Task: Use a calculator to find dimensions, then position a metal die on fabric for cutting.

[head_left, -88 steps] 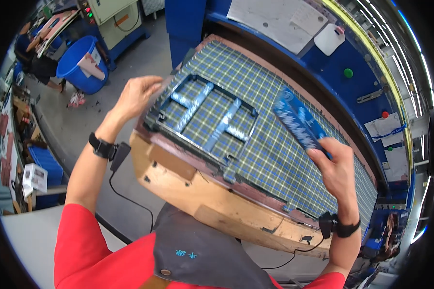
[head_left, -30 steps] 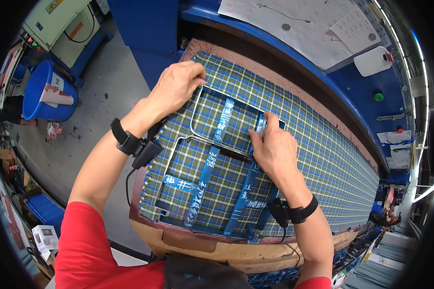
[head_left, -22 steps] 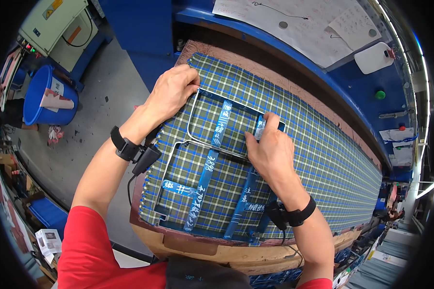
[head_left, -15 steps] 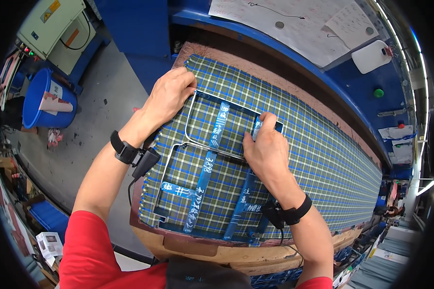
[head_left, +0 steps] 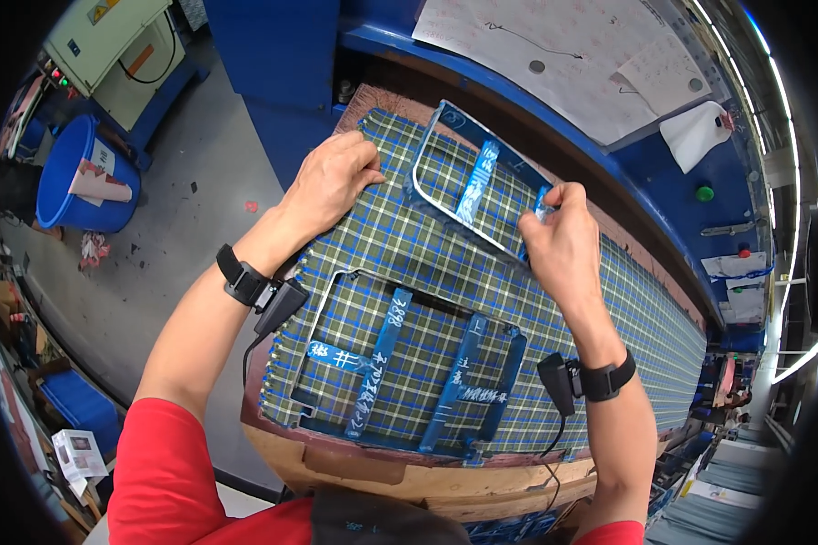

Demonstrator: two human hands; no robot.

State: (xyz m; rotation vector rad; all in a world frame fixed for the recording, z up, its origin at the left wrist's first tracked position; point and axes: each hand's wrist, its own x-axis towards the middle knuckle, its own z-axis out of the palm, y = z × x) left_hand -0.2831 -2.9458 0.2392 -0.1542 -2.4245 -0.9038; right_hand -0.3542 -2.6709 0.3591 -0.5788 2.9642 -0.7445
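Note:
A green, blue and white plaid fabric (head_left: pixel 600 309) lies spread over a wooden table. Two blue metal frame templates rest on it. The near frame (head_left: pixel 409 372) lies flat by the front edge. The far frame (head_left: pixel 473 182) is tilted up at the cloth's far left end. My right hand (head_left: pixel 559 241) grips the far frame's right corner. My left hand (head_left: pixel 332 177) presses flat on the fabric's left edge, just left of that frame. Both wrists wear black bands with small devices.
A blue machine body (head_left: pixel 282 64) and a blue backboard with white paper sheets (head_left: pixel 554 54) stand behind the table. A blue bin (head_left: pixel 77 177) with scraps sits on the grey floor at left. The table's wooden front edge (head_left: pixel 373 468) is close to my body.
The far frame has been slid away from the near one toward the cloth's far end and lifted at an angle. My right hand went with it; my left hand stays on the cloth's edge.

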